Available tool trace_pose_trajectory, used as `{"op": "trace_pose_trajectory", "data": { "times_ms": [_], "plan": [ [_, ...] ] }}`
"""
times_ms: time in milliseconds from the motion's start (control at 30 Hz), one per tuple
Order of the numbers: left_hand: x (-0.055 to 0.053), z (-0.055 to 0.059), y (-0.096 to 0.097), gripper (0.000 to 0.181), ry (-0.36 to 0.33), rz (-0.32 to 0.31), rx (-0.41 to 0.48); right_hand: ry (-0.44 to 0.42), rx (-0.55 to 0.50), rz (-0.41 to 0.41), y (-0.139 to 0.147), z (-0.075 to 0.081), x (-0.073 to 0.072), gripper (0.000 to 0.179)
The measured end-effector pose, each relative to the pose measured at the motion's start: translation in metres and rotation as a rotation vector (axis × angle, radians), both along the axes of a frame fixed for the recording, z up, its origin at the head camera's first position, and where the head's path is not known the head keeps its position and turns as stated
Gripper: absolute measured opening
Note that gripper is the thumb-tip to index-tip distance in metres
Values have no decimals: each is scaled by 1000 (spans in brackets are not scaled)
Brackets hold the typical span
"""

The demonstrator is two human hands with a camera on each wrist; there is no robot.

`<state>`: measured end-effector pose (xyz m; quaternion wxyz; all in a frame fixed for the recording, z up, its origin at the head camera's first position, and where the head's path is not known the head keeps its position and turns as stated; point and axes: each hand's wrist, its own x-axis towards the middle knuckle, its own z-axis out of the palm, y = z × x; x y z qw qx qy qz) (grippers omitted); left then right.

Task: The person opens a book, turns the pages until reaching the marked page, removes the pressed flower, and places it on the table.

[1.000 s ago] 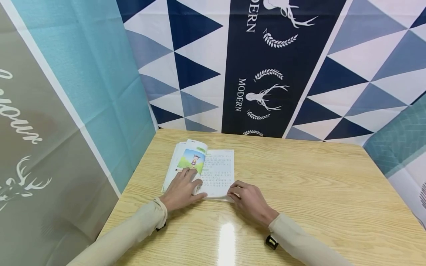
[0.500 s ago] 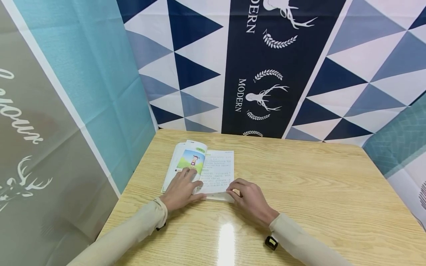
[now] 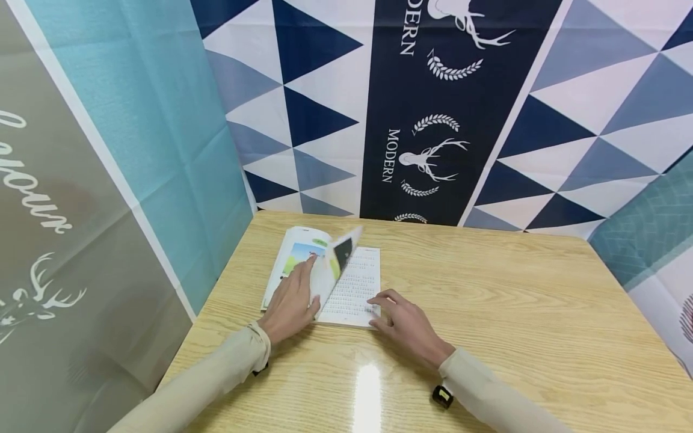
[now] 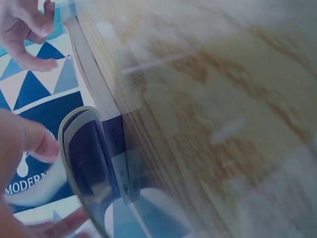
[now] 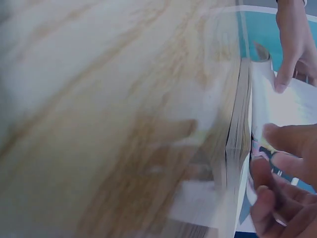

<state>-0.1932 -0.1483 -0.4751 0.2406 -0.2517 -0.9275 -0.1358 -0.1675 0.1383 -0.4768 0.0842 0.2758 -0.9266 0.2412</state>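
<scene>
Two hands work at an open book (image 3: pixel 357 304) lying on the table (image 3: pixel 498 282), left of its middle. Leftmost, the left hand (image 3: pixel 289 307) lays nearly straight fingers across the left page (image 3: pixel 291 240), gripping nothing. That flat hold seems right: enough weight to stop the left side springing up, without creasing the paper. Next comes a leaf (image 3: pixel 343 254), half-raised from the book's middle and leaning right at its top; it would go over best if the left fingers lifted just enough to let it slip beneath, then smoothed it outward. Further right lies the right page (image 3: pixel 360 279), flat and printed. At its lower outer corner is the right hand (image 3: pixel 405 322), thumb and forefinger a narrow gap apart, with no paper seen between them. For a single sheet, a soft pinch at that corner, with a small lift to part it from those below, should serve better than a pull.

As for what is hard to make out: the left hand covers part of the left page, and the leaf is blurred. Text on the right page is too small to read. Whether the right fingertips touch the paper cannot be told. Rightmost, a black object (image 3: pixel 443 396) under the right sleeve (image 3: pixel 503 391) is partly covered.
</scene>
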Motion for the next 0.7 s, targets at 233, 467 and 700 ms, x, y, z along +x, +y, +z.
{"op": "trace_pose_trajectory", "data": {
  "times_ms": [233, 467, 700],
  "plan": [
    [-3, 3, -1, 87, 49, 38, -39, -39, 90, 4, 1, -4, 3, 37],
    [-5, 3, 1, 48, 47, -15, -177, 78, 111, 89, 3, -2, 3, 14],
    [-2, 0, 3, 24, -26, -81, -186, 255, 135, 142, 1, -3, 2, 6]
  ]
}}
